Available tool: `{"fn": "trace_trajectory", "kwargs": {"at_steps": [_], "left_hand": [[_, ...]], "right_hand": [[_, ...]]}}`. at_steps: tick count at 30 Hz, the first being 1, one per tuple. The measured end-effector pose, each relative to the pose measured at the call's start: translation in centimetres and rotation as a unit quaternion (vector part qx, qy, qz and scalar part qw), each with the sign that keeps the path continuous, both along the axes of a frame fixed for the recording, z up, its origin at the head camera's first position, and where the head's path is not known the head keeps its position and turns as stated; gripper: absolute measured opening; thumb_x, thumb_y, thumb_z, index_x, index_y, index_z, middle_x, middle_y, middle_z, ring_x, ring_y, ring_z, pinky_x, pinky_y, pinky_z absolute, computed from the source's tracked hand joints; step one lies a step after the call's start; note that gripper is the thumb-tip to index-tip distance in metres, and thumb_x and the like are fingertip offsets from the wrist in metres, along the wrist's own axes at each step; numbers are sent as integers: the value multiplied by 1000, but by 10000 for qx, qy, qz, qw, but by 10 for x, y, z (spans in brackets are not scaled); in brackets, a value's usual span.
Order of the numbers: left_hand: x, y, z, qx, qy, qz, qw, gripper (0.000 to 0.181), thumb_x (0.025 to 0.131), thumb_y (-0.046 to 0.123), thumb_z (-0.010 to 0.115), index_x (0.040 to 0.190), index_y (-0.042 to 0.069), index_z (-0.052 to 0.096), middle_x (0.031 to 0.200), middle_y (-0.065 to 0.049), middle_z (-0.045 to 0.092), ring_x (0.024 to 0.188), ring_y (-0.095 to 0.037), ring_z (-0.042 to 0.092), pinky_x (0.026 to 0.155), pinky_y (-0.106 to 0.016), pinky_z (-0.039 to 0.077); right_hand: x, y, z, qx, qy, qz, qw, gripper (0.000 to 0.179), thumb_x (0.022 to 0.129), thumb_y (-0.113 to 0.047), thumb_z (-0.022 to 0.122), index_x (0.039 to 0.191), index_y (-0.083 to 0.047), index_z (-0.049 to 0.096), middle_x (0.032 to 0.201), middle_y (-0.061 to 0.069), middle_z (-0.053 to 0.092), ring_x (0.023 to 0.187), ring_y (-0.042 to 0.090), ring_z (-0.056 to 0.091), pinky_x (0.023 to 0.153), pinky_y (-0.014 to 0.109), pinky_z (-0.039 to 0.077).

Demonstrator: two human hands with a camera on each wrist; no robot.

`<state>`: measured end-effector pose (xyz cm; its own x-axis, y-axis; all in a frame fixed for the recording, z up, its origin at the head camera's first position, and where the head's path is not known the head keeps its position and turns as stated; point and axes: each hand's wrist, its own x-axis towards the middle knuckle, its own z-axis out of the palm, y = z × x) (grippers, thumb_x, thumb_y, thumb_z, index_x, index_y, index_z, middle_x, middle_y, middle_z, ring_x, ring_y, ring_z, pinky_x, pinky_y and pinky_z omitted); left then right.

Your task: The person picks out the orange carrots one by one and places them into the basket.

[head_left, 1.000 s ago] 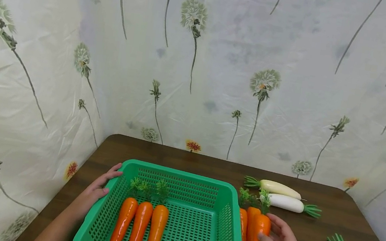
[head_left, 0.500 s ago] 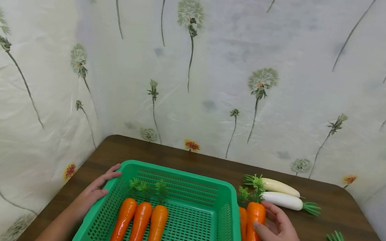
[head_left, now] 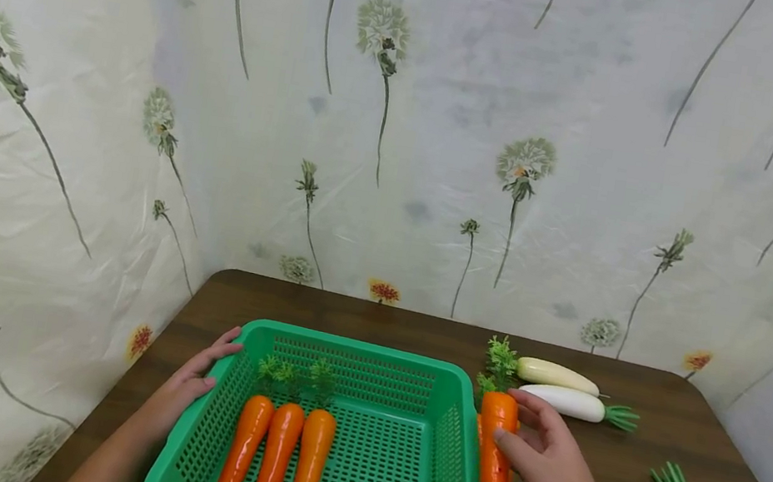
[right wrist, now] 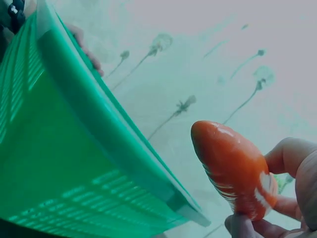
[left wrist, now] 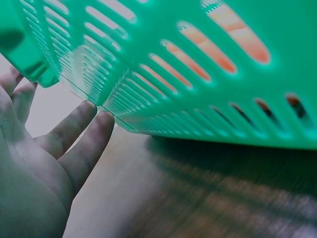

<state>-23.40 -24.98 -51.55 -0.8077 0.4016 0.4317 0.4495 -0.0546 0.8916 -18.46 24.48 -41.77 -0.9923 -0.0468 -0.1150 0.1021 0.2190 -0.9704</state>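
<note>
the person's right hand [head_left: 555, 470] pinches a glossy orange tapered carrot with a leafy green top [head_left: 491, 481] between thumb and fingers, just outside the right rim of a green rectangular plastic basket [head_left: 370, 346]. the left hand [head_left: 193, 379] rests against the basket's left side, fingers loosely extended. three similar carrots [head_left: 281, 452] lie inside, toward the basket's left side. two pale radishes with green tops [head_left: 562, 401] lie near the back edge of the dark brown worktop [head_left: 360, 313], beyond the right hand.

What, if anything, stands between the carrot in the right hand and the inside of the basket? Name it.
The right wall of the basket: the right hand holds the carrot on its outer side. Nothing visible blocks the way over it.
</note>
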Motion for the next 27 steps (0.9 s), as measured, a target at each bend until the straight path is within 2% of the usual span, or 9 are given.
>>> {"fn": "trace_trajectory", "kwargs": {"at_steps": [5,12,19,24,27], "left_hand": [[-1,0,-3,35,-64,-33,10000,48,109,2,30,154,-14,31,175,8,17,152,12,18,113,-10,27],[-3,-2,-4,29,115,-28,9999,48,108,0,29,153,-16,31,175,6,18,153,10,19,114,-10,27],[-1,-2,-2,-85,68,80,9999,48,107,0,31,153,-15,32,176,3,17,153,10,18,113,-9,25],[0,-2,-1,-168,66,186,9997,49,106,-1,31,153,-14,34,176,2,17,152,11,19,112,-9,24],[-1,-2,-1,-137,78,148,9998,48,107,-1,31,153,-15,34,176,1,17,153,10,19,113,-9,25]], "right_hand": [[-3,-5,3,-37,32,94,9999,65,105,-18,61,160,-6,28,160,22,36,123,21,60,90,30,56],[-6,-16,7,-120,144,139,9997,61,104,-15,62,158,-7,33,152,20,44,117,21,63,90,30,56],[-8,-22,6,-21,63,250,9997,64,103,-20,66,158,-11,35,153,18,41,118,27,62,89,37,57],[-9,-26,8,8,41,301,9995,63,102,-19,66,157,-12,37,152,17,41,115,26,63,88,36,56],[-10,-28,10,77,74,306,9995,61,102,-18,67,156,-12,39,150,18,43,115,26,63,88,34,56]]}}
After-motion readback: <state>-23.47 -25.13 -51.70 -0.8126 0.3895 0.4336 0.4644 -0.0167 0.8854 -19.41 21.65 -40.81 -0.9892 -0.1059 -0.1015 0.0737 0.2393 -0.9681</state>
